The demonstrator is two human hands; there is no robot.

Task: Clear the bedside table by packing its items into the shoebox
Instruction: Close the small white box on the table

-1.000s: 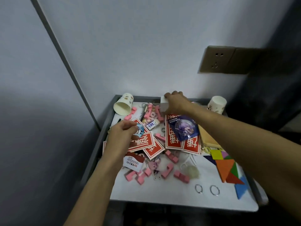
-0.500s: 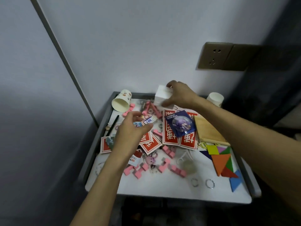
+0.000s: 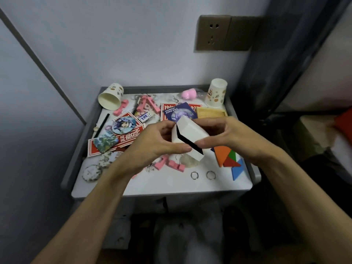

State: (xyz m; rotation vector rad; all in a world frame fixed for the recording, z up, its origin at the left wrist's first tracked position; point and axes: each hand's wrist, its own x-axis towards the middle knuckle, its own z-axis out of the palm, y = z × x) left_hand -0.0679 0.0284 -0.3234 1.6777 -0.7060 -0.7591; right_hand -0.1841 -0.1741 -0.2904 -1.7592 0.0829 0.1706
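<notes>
While aloft, box (image 3: 191, 134) between left hand (image 3: 151, 144), right hand (image 3: 229, 137)

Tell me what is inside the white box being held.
The white box, gripped by the left hand and right hand, shows only a dark slit; its contents are hidden.

A box (image 3: 188, 136) is held over the middle of the surface (image 3: 162, 184), with the left hand (image 3: 152, 143) on its left side and the right hand (image 3: 228, 134) on its right. In the far left corner a paper cup (image 3: 111, 96) lies on its side. A second cup (image 3: 216, 93) stands in the far right corner. Tangram pieces (image 3: 226, 157) lie by the right edge, with a wooden tray (image 3: 209, 112) behind them. Two rings (image 3: 194, 175) lie side by side near the front edge. A round badge (image 3: 123, 124) lies left of the box, and a pencil (image 3: 102, 123) lies further left. A wall socket (image 3: 213, 33) sits on the wall above the far right corner.
</notes>
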